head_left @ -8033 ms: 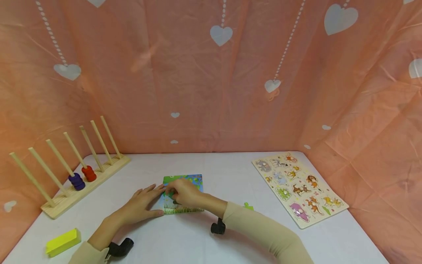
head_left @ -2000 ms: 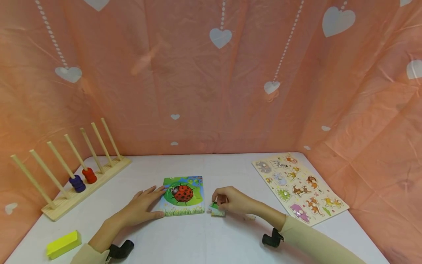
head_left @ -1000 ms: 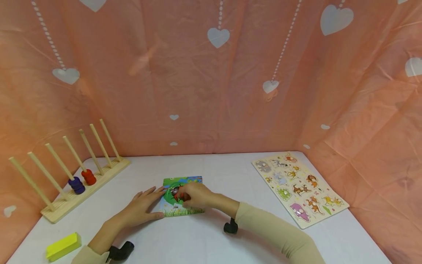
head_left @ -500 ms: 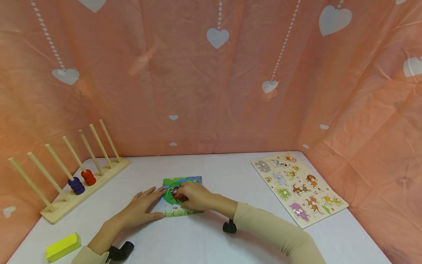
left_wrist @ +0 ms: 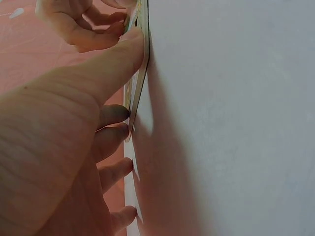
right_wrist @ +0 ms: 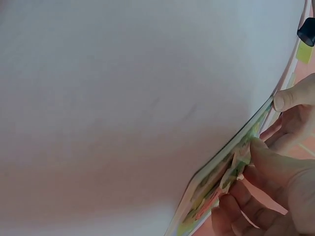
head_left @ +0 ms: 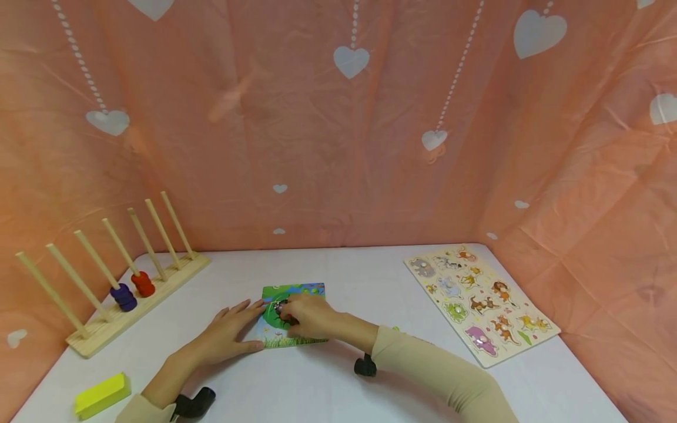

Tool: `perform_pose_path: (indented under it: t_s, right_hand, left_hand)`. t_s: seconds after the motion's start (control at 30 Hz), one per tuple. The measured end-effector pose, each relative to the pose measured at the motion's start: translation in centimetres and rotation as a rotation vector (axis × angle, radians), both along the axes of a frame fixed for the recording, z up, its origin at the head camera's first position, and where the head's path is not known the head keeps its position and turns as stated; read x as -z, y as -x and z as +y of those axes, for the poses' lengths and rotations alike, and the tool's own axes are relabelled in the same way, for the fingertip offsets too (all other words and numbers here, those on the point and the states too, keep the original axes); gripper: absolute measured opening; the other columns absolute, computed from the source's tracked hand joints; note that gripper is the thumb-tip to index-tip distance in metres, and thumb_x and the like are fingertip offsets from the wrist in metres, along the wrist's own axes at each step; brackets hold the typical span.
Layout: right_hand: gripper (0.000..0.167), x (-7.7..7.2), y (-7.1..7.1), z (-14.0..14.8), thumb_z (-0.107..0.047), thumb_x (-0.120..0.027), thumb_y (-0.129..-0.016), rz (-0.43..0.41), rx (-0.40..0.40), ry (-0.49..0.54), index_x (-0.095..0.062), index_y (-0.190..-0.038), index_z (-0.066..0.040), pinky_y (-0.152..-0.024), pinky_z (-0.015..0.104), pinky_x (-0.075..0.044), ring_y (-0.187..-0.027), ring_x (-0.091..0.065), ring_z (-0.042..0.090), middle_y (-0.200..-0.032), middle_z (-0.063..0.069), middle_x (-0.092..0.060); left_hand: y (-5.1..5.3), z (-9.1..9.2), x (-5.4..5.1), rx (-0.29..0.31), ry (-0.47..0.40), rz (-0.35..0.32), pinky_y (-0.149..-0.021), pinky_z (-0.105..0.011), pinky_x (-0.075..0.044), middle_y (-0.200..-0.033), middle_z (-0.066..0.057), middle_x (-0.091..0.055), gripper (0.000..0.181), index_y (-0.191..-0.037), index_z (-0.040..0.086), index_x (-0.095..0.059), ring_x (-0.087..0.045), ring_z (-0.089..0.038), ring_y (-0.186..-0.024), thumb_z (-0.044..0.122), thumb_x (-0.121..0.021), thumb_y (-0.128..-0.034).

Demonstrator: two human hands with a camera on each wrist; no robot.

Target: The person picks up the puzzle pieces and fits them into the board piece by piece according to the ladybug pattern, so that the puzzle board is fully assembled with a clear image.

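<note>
A square picture puzzle board [head_left: 272, 339], green and blue with a ladybug scene, lies flat on the table in front of me. My left hand [head_left: 227, 332] rests at its left side with fingers extended; in the left wrist view the thumb [left_wrist: 130, 42] presses against the board's edge. Over the middle of the board, my right hand [head_left: 312, 317] pinches a small puzzle piece [right_wrist: 237, 167], seen tilted between thumb and fingers in the right wrist view. That hand covers much of the ladybug picture, leaving dark and green parts showing.
A wooden peg rack [head_left: 153, 285] with purple and red rings stands at the left. Nearer lies a yellow block [head_left: 102, 395]. An animal peg puzzle [head_left: 481, 302] lies at the right. A bit of green [head_left: 395, 328] peeks out behind my right sleeve.
Two seconds ago my right hand was right of the board, holding a piece; it has since moved left over the board, where its fingers shift slightly. The left hand stays put.
</note>
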State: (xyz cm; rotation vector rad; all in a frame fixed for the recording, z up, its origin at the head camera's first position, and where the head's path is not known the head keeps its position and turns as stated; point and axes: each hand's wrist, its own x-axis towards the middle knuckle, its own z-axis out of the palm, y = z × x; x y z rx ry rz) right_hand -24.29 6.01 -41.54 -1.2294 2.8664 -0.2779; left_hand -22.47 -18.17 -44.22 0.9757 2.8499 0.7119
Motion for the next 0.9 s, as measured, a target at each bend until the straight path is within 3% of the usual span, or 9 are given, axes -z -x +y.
perform_pose_path:
  t_s: [0.37,0.67,0.9]
  right_hand:
    - [0.030,-0.01,0.00,-0.18,-0.028,-0.085,-0.080,-0.054,0.016,-0.007,-0.077,-0.106,-0.016,-0.068,0.013,-0.041,-0.084,-0.053,0.000,-0.097,-0.008,-0.064]
    - [0.029,-0.13,-0.06,0.04,-0.026,-0.085,-0.080,-0.049,-0.035,0.006,-0.078,-0.106,-0.016,-0.070,0.013,-0.040,-0.085,-0.053,0.000,-0.096,-0.008,-0.065]
    - [0.026,-0.28,-0.74,0.59,-0.030,-0.079,-0.087,0.067,-0.117,-0.072,-0.077,-0.109,-0.015,-0.076,0.013,-0.043,-0.092,-0.056,0.002,-0.103,-0.005,-0.064]
  left_hand:
    - [0.01,-0.02,0.16,0.002,-0.001,0.009,-0.103,-0.077,-0.021,-0.153,-0.018,-0.042,0.081,-0.145,0.001,-0.048,-0.033,-0.051,-0.139,0.052,-0.071,-0.0871]
    - [-0.02,-0.04,0.26,0.003,-0.006,0.004,-0.103,-0.077,-0.021,-0.154,-0.018,-0.042,0.081,-0.146,0.001,-0.048,-0.032,-0.050,-0.140,0.052,-0.071,-0.0873]
    - [-0.06,-0.05,0.01,0.007,-0.024,0.005,-0.102,-0.077,-0.020,-0.153,-0.019,-0.041,0.080,-0.145,-0.001,-0.049,-0.031,-0.051,-0.140,0.050,-0.072,-0.0869]
